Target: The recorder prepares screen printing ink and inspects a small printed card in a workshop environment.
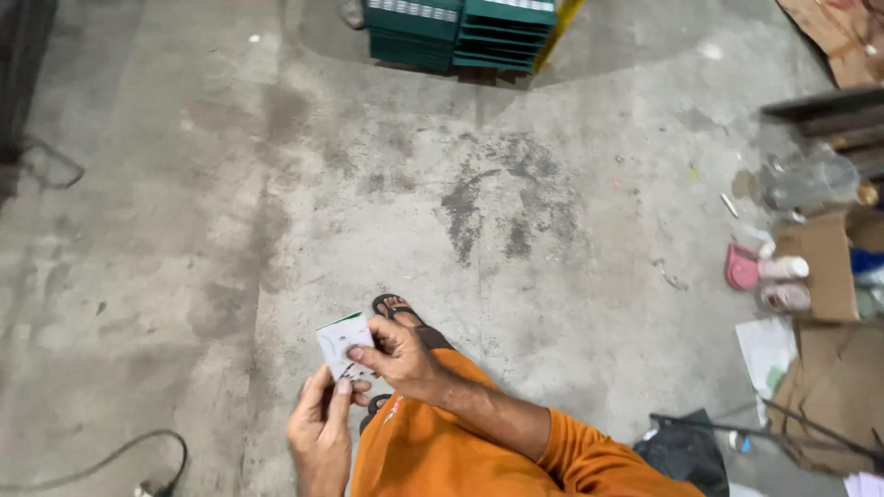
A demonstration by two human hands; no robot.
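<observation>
Both hands pinch small white carton (343, 348) over knees | left hand (319, 425) thumb at bottom edge, right hand (398, 353) fingers curled on side | risk: loose pinch, carton drops to dirty floor (276, 230)

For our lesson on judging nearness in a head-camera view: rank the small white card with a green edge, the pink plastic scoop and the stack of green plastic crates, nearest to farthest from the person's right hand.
1. Small white card with a green edge: held in the right hand.
2. Pink plastic scoop: on the floor, far right.
3. Stack of green plastic crates: top edge, farthest.
</observation>
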